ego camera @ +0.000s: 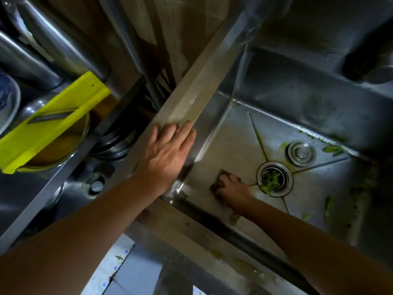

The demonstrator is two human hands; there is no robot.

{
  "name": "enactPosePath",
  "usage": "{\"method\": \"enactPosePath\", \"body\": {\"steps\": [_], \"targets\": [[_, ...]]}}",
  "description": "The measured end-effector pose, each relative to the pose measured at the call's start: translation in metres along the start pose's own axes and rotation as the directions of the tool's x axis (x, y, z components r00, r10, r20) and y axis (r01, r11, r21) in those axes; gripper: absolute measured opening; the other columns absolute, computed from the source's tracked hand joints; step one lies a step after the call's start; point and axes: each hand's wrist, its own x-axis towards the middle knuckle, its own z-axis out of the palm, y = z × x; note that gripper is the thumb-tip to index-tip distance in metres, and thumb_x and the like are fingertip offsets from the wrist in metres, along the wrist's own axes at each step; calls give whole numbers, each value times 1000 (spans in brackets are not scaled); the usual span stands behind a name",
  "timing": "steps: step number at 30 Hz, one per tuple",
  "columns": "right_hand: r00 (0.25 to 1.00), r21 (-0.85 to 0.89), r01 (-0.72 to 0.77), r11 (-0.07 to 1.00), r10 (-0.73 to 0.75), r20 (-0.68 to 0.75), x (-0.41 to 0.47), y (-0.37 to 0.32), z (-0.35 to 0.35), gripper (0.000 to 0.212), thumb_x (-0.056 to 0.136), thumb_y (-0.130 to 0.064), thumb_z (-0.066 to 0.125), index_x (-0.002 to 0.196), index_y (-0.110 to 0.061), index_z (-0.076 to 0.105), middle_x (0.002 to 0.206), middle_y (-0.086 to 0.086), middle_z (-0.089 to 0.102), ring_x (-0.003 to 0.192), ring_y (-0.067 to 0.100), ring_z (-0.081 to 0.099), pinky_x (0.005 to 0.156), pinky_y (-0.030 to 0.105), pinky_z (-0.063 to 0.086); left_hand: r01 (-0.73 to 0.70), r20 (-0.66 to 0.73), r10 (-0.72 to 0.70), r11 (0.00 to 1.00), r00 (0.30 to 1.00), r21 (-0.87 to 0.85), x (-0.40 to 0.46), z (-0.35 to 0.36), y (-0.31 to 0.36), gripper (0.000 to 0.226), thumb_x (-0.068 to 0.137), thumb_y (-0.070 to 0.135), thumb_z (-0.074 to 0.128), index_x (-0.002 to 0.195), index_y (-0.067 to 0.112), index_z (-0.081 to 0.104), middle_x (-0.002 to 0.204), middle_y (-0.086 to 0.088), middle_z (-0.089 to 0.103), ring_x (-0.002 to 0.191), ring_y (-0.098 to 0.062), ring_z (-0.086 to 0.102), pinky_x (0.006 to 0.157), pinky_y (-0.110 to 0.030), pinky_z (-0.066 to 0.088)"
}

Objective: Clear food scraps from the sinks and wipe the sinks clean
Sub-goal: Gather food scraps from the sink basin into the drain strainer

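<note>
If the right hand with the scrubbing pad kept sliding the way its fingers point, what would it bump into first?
The right hand grips a dark scrubbing pad on the sink floor, pointing toward the sink's left wall. That wall, below the rim where the left hand rests, likely comes first; depth is unclear.

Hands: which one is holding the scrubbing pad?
The right hand, down on the sink floor gripping the dark pad; the left hand rests flat on the rim.

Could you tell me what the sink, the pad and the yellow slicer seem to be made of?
Sink: apparently stainless steel, brushed grey with dull reflections and pressed creases. Pad, gripped by the right hand: dark and matte, probably a scouring sponge; mostly hidden. Yellow slicer: likely moulded plastic, uniformly bright, with a grey metal-looking blade.
</note>
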Motion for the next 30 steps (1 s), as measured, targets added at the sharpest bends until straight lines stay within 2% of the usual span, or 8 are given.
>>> {"method": "enactPosePath", "body": {"steps": [8,13,18,21,23,25,28,30], "targets": [[937,-73,-347,935,342,-75,-44,48,-26,35,96,-22,47,129,-13,52,146,16,23,138,36,20,95,44,48,38,189,-40,999,981,13,3,-27,20,60,83,16,43,143,15,36,153,-13,25,131,-32,32,101,-47,28],[957,259,-115,959,176,-229,-67,14,-30,35,96,-29,45,129,-19,52,142,8,37,127,27,39,88,34,46,-146,207,172,980,963,-136,24,-28,53,63,80,8,56,140,17,39,153,-7,27,137,-29,27,108,-49,24],[977,103,212,972,-210,-32,-78,-7,11,46,93,-33,52,136,-17,49,140,11,45,121,26,49,96,33,43,-254,452,352,931,820,-263,49,7,91,56,86,10,49,139,22,36,149,2,27,137,-21,21,109,-46,18],[971,-114,231,966,-237,-44,-82,7,13,32,60,-56,78,84,-35,77,100,-6,72,86,10,68,61,21,52,-311,561,411,911,718,-269,59,30,115,51,88,12,51,137,22,40,147,2,30,135,-21,25,109,-45,20],[954,-248,265,932,-290,-70,-82,23,19,25,71,-46,72,91,-32,76,110,-2,68,97,17,65,69,26,52,-317,642,417,908,643,-273,65,43,132,52,91,14,48,141,22,37,149,0,28,137,-23,23,112,-47,16],[967,-202,182,962,-212,-139,-79,42,16,26,84,-28,66,108,-22,71,120,7,62,107,28,59,79,35,51,-284,697,413,911,586,-300,68,51,142,48,96,18,40,143,24,35,152,-1,25,139,-24,22,114,-48,12],[942,-81,16,997,-43,-333,-71,76,6,22,68,-18,82,88,-10,74,102,15,67,91,34,66,59,34,57,-255,737,413,911,534,-325,67,63,149,51,96,21,41,145,24,30,155,-3,19,140,-25,21,114,-50,10],[959,-113,-36,993,3,-283,-66,86,-2,21,78,-15,71,96,-4,69,119,20,59,106,38,58,67,39,57,-247,769,400,916,499,-316,63,67,147,54,95,23,43,147,26,27,158,-3,10,141,-27,21,114,-51,10]]}}
